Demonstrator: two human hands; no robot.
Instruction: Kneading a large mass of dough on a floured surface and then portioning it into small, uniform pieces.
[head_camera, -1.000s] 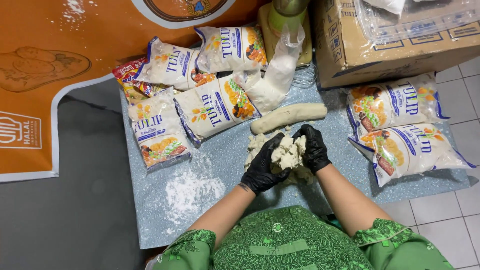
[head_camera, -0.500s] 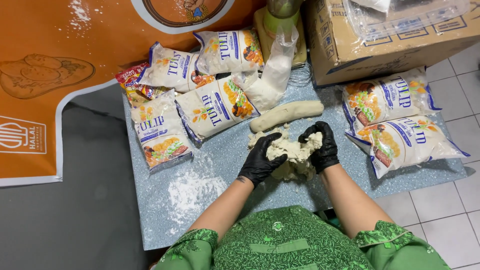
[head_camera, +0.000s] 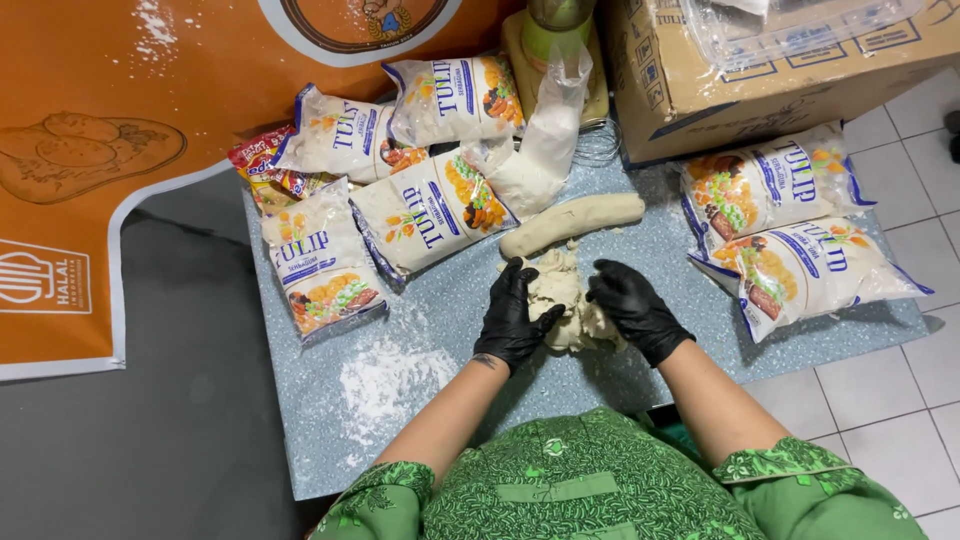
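Both the left hand and the right hand wear glossy black gloves, pressed on a pale cream lump of dough. Above it, a dough roll shows the same off-white. The table is speckled blue-grey, with a white flour patch at lower centre. The flour bags are white with blue lettering and orange-yellow food pictures. At upper left, the banner is orange with white edging. The sleeves at the bottom are green, patterned with darker leaves.
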